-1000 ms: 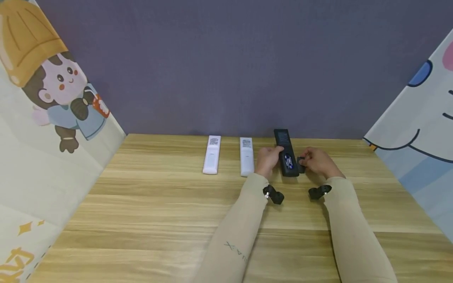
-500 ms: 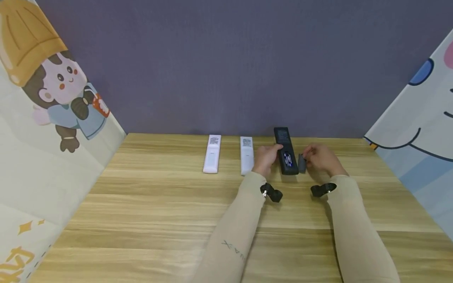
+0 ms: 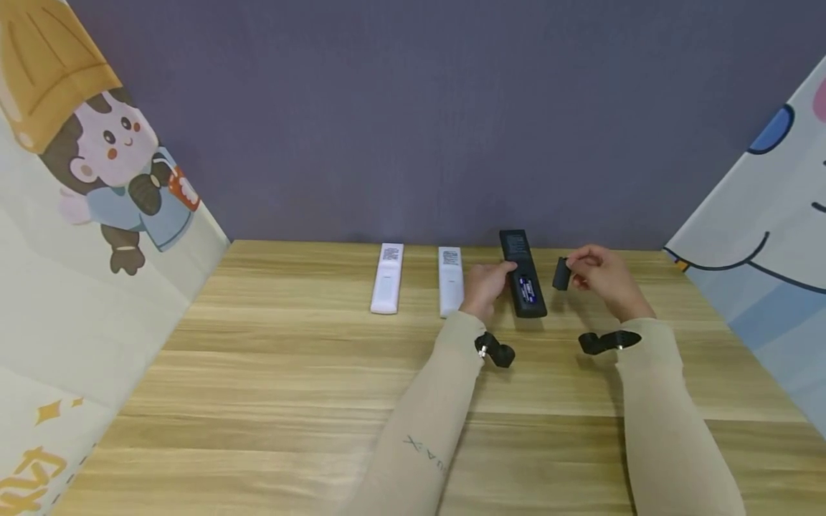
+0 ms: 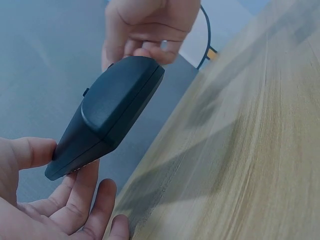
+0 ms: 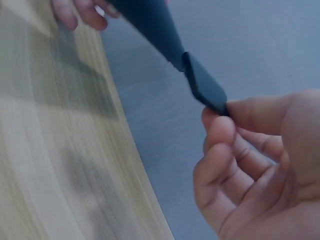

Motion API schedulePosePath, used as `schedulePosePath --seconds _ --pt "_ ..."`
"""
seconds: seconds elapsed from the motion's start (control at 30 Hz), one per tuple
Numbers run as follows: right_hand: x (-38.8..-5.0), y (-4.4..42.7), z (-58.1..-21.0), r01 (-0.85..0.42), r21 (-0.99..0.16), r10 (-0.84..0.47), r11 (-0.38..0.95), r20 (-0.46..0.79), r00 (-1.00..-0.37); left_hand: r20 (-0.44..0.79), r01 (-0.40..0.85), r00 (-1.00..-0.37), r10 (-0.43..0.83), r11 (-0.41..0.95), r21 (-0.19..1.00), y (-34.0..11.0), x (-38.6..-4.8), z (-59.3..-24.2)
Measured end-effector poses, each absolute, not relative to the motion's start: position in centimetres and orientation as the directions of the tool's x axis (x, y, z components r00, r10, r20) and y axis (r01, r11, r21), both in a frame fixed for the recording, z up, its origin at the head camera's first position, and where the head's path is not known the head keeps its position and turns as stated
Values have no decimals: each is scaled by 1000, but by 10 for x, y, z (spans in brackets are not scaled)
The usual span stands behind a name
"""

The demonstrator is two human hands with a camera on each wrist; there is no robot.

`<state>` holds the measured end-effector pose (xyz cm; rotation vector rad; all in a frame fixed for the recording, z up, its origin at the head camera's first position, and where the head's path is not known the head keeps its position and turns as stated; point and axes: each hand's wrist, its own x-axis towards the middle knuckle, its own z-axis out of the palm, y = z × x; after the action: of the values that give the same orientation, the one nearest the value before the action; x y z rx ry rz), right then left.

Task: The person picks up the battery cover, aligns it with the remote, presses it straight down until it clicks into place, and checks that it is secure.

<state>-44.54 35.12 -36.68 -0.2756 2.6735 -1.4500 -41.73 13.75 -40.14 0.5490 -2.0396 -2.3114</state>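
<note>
My left hand (image 3: 485, 288) grips a black remote control (image 3: 516, 247) by its side, thumb on top and fingers beneath. The remote's back faces up, and its uncovered battery compartment shows batteries (image 3: 528, 289) inside. Just right of it, my right hand (image 3: 601, 276) pinches a small black battery cover (image 3: 561, 274) between thumb and fingertips. In the head view a gap separates cover and remote. The left wrist view shows the remote (image 4: 107, 112) held above the table. In the right wrist view the cover (image 5: 205, 85) hangs from the thumb and index finger.
Two white remotes lie back side up to the left: one (image 3: 387, 279) farther off, the other (image 3: 450, 279) close to my left hand. A dark grey panel (image 3: 361, 129) stands along the back edge of the wooden table (image 3: 290, 373). Printed cartoon panels flank both sides.
My right hand has moved the battery cover away from the remote, to the right and up. The left hand and black remote have stayed nearly in place.
</note>
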Motion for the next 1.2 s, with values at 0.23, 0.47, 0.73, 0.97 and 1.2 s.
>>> schedulePosePath --seconds 0.23,0.47,0.73,0.97,1.2 --pt "-443 351 -365 -107 -902 -196 419 25 -980 -237 -207 -943 -235 -145 967 140 -416 -402" --pt "-441 347 -360 -129 -902 -214 413 41 -976 -237 -217 -938 -253 -103 971 142 -415 -401" --pt "-439 341 -354 -141 -897 -221 420 49 -974 -228 -199 -947 -227 -144 969 140 -414 -400" --pt "-435 335 -349 -148 -894 -230 424 52 -972 -226 -192 -950 -215 -169 967 138 -414 -400" --pt "-433 332 -347 -153 -893 -239 422 53 -970 -220 -185 -952 -211 -171 968 139 -413 -400"
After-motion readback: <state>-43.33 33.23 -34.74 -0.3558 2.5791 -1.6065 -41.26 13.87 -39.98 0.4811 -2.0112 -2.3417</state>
